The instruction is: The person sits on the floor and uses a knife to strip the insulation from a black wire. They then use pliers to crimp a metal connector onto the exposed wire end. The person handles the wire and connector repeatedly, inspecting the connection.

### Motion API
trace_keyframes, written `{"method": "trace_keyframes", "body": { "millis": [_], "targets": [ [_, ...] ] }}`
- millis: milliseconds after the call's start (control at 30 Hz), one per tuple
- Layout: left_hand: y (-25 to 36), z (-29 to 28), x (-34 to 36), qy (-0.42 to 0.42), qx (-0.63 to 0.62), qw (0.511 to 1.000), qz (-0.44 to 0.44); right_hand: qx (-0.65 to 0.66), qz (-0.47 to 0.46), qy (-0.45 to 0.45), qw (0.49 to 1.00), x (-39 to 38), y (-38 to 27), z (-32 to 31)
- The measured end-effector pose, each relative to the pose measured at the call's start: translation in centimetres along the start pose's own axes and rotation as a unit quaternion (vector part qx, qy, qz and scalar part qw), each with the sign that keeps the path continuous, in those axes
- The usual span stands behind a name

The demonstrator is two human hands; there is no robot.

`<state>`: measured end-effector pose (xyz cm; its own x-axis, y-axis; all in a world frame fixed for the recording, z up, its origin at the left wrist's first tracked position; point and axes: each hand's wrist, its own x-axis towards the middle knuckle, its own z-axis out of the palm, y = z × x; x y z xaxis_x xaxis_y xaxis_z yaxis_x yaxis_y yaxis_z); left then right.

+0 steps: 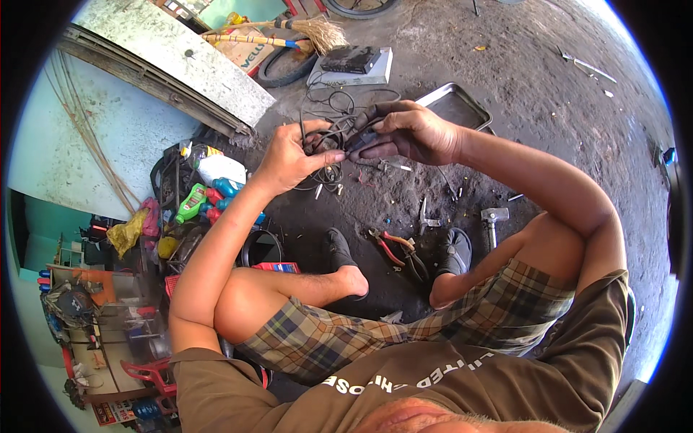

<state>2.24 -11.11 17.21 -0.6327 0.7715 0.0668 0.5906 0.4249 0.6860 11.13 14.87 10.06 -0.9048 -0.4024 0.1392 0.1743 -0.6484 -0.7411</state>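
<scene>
My left hand (285, 160) is closed around a tangled bundle of thin black cable (328, 137), raised in front of my knees. Loops of it hang below the fingers and trail away toward the back. Close beside it, my right hand (426, 136) has its blackened fingers curled together. Between them sits a small dark piece (366, 137) against the bundle; its kind is too unclear to tell. A thin strand hangs down from the right hand toward the ground.
Red-handled pliers (388, 247), dark pliers (415, 267) and a hammer (494, 218) lie near my feet. Behind my right hand is a metal tray (476, 108); a black box (351, 59) rests on a white one. Bottles (191, 203) crowd the left, beside a whitish panel (209, 65).
</scene>
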Motion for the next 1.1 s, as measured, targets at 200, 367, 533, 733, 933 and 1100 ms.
{"method": "trace_keyframes", "body": {
  "millis": [200, 367, 533, 733, 933, 1100],
  "targets": [
    [-0.2, -0.3, 0.2, -0.012, 0.020, 0.999, 0.022, -0.073, -0.014, -0.024, 0.997, 0.5, 0.6, -1.3],
    [0.8, -0.5, 0.2, -0.031, 0.045, 0.998, 0.008, -0.126, -0.048, -0.015, 0.991, 0.6, 0.2, -1.7],
    [0.4, -0.9, 0.2, -0.028, 0.034, 0.999, 0.030, -0.198, -0.079, -0.011, 0.977, 0.5, -0.6, -2.0],
    [-0.6, -1.2, 0.3, -0.023, 0.041, 0.999, 0.002, -0.204, -0.093, -0.001, 0.975, 0.2, -0.7, -2.0],
    [0.0, -1.4, 0.3, -0.016, 0.021, 1.000, 0.010, -0.189, -0.087, -0.007, 0.978, 0.4, -0.8, -2.5],
    [0.7, -0.9, 0.0, 0.010, 0.008, 0.999, 0.047, -0.202, -0.102, -0.009, 0.974, 0.1, -1.0, -1.8]
  ]
}}
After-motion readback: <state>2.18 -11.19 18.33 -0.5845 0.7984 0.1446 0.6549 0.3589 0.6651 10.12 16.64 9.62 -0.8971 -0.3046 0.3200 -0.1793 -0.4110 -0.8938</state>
